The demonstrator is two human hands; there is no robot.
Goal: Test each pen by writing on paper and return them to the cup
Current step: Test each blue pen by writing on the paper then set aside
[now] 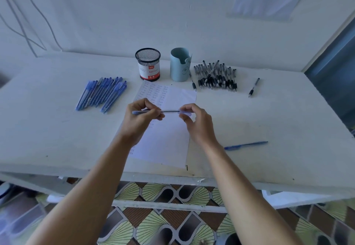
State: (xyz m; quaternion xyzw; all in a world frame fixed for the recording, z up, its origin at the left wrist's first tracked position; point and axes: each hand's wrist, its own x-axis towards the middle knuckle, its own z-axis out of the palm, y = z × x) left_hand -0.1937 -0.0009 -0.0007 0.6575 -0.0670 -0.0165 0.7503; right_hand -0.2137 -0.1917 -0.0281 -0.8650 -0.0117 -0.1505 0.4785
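Both hands hold one blue pen (169,111) level above the sheet of paper (169,141). My left hand (141,119) grips the barrel. My right hand (194,121) pinches the cap end, which sits slightly off the barrel. The paper carries rows of small handwritten test words on its upper and left parts. At the back stand a black mesh cup (148,64) with a red and white label and a light blue cup (180,64). No pens show above either rim.
A row of blue pens (101,95) lies at the left of the white table (269,120). A heap of black pens (216,76) lies at the right, with stray black pens (254,87) beside it. One blue pen (245,145) lies near my right forearm.
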